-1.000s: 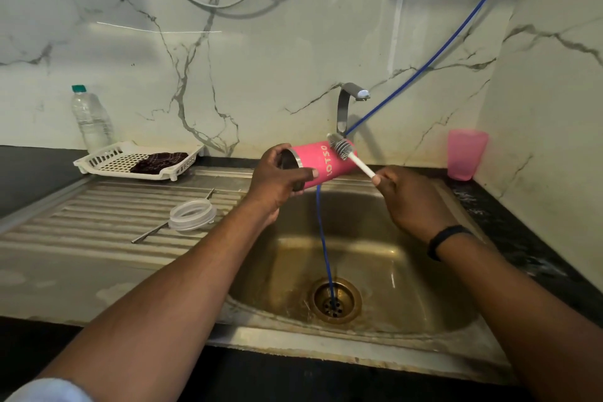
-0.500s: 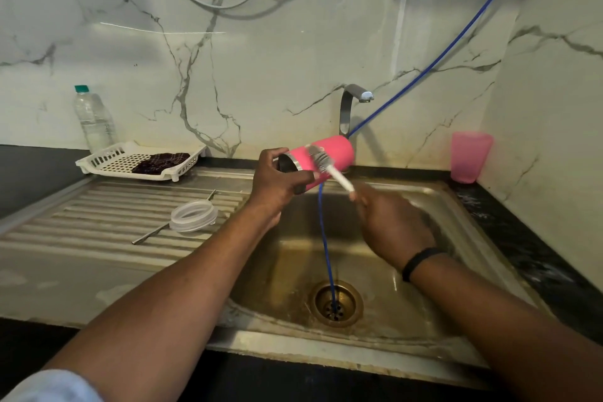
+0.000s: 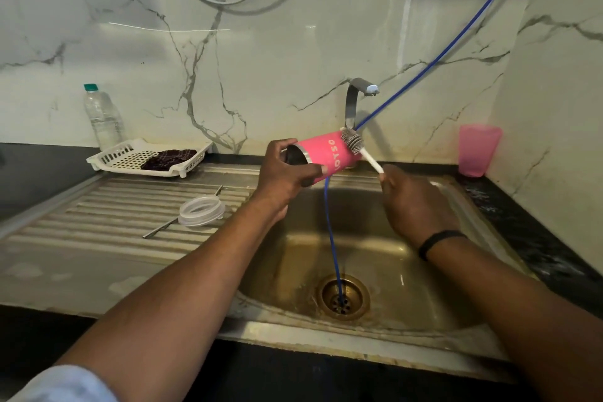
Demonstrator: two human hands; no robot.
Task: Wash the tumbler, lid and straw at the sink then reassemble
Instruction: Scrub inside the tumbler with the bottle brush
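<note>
1. Left hand (image 3: 287,173) grips the pink metal tumbler (image 3: 326,155) sideways over the steel sink (image 3: 359,339).
2. Right hand (image 3: 414,202) clamps a white-handled bottle brush (image 3: 354,142), scrubbing outside.
3. Clear plastic lid (image 3: 201,210) and thin metal straw (image 3: 182,217) wait on the drainboard, seemingly unwashed; reassembly remains.

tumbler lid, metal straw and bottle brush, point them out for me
tumbler lid (image 3: 201,209): head view, on its clear rim.
metal straw (image 3: 160,229): head view, on the shaft left of the lid.
bottle brush (image 3: 352,141): head view, on the bristle head.

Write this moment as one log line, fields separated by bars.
step: scrubbing tumbler outside | left hand: tumbler | right hand: brush | lid, straw: drainboard
</note>
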